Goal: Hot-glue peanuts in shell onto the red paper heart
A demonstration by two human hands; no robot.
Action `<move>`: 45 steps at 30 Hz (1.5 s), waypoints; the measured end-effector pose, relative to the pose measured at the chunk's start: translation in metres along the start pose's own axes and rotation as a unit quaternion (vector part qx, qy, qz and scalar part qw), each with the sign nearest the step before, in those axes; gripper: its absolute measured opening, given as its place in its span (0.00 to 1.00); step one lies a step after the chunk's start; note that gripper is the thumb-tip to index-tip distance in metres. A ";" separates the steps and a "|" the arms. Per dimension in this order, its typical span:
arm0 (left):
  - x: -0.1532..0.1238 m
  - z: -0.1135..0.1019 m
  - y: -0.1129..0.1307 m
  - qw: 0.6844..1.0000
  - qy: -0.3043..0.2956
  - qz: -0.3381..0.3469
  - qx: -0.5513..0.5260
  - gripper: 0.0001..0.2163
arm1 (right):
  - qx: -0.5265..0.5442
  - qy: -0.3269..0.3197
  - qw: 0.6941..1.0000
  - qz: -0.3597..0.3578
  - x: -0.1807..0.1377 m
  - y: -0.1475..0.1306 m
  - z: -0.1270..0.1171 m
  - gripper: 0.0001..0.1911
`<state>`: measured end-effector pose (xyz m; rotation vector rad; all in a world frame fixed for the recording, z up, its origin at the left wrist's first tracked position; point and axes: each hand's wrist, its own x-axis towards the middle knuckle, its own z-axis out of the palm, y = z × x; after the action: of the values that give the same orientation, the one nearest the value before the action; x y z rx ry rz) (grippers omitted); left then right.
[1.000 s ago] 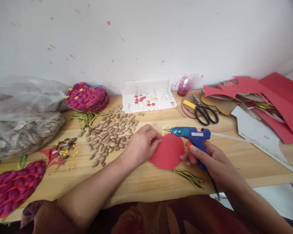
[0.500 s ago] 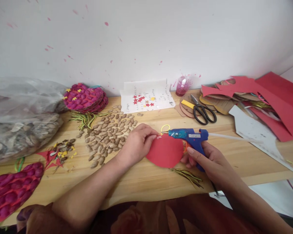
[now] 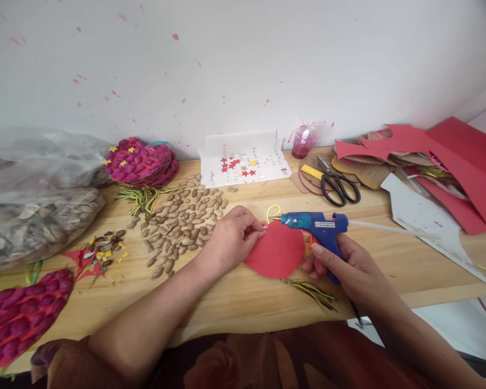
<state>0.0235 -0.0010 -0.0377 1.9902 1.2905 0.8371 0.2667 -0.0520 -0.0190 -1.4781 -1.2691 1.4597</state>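
Wooden tabletop (image 3: 222,308), loose peanuts (image 3: 187,227), white sheet (image 3: 218,175), pink-stained cup (image 3: 302,147), thin greenish strands (image 3: 312,293)

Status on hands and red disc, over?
Left hand at red disc. Right hand holding glue gun, nozzle at disc's top edge. Yellow loop close by nozzle.

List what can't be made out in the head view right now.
Head view:
- Red disc: left edge behind the left hand.
- Glue gun: handle partly behind the right hand.
- Magenta piece: cut off by left edge.
- White sheet: writing too small.
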 end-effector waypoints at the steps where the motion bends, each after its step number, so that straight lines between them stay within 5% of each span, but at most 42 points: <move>1: 0.000 0.000 0.000 1.000 -0.003 0.003 -0.001 0.07 | 0.002 0.002 1.000 -0.001 0.000 0.000 0.000 0.19; 17: -0.003 0.008 0.000 0.996 -0.006 0.058 0.062 0.05 | 0.041 0.016 0.999 -0.020 -0.001 0.006 -0.001 0.17; 26: 0.005 0.012 0.010 0.998 0.041 0.021 0.043 0.04 | 0.058 0.012 0.998 -0.030 -0.001 0.006 0.000 0.16; 45: 0.002 0.007 0.011 0.998 0.028 0.001 0.053 0.05 | 0.031 -0.004 0.999 0.012 -0.005 0.008 -0.006 0.18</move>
<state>0.0355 -0.0043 -0.0333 2.0624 1.3910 0.8463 0.2743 -0.0585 -0.0246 -1.4528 -1.2040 1.5085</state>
